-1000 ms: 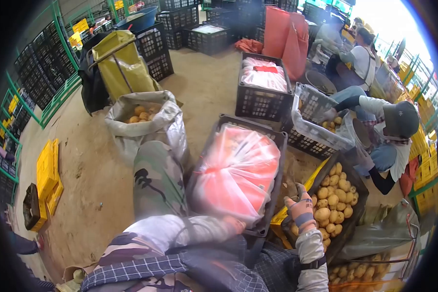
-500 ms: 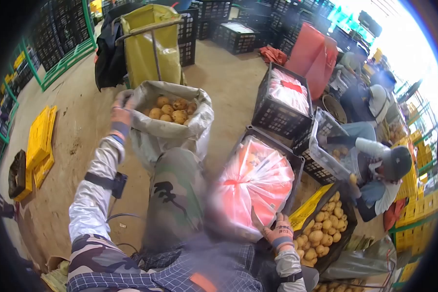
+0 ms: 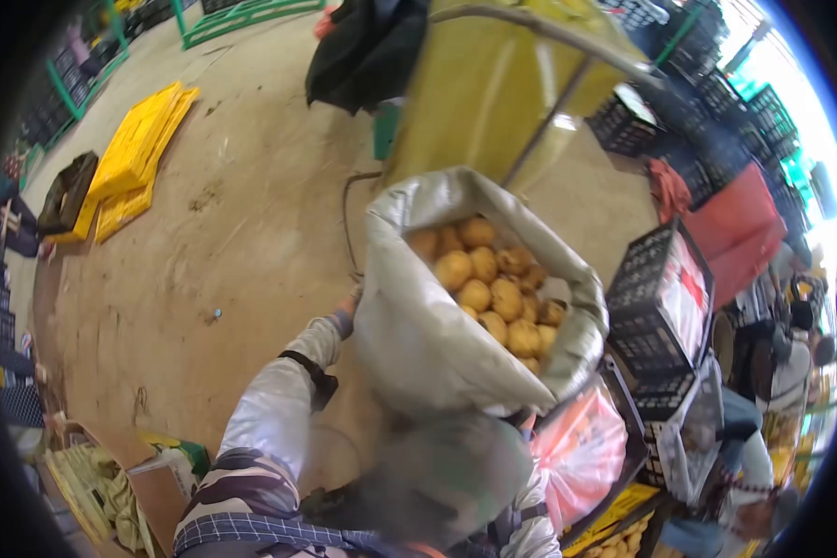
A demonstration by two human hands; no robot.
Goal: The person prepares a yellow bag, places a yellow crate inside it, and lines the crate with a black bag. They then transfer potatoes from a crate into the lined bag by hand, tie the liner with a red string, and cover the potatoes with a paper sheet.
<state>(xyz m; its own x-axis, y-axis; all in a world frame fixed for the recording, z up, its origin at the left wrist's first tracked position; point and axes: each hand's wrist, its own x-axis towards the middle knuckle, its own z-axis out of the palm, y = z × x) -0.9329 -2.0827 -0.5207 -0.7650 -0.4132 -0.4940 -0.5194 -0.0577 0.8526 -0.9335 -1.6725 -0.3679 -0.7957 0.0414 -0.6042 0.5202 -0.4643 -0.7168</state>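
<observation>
A pale grey sack [image 3: 418, 316], its rim rolled outward, stands tilted right in front of me. Several round, yellow-brown potatoes [image 3: 507, 299] fill it. My left hand [image 3: 350, 303] is against the sack's left side, with its fingers hidden behind the fabric. Only a sliver of my right hand [image 3: 528, 424] shows below the near right rim; the sack covers its fingers. My camouflage-clad knee [image 3: 446, 474] is blurred close beneath the sack. Beside it on the right lies a pink-and-clear plastic bag [image 3: 581, 451] in a black crate.
A yellow bag [image 3: 493, 102] hangs on a metal frame just beyond the sack. Black crates [image 3: 656, 307] line the right, near a seated person [image 3: 739, 446]. Yellow crates [image 3: 135, 153] lie on the floor at left. Cardboard [image 3: 163, 498] lies lower left.
My view has swung left and come closer to the sack. My left hand has gone from its rim down to its side. My right hand has left the pink bag and reached the sack.
</observation>
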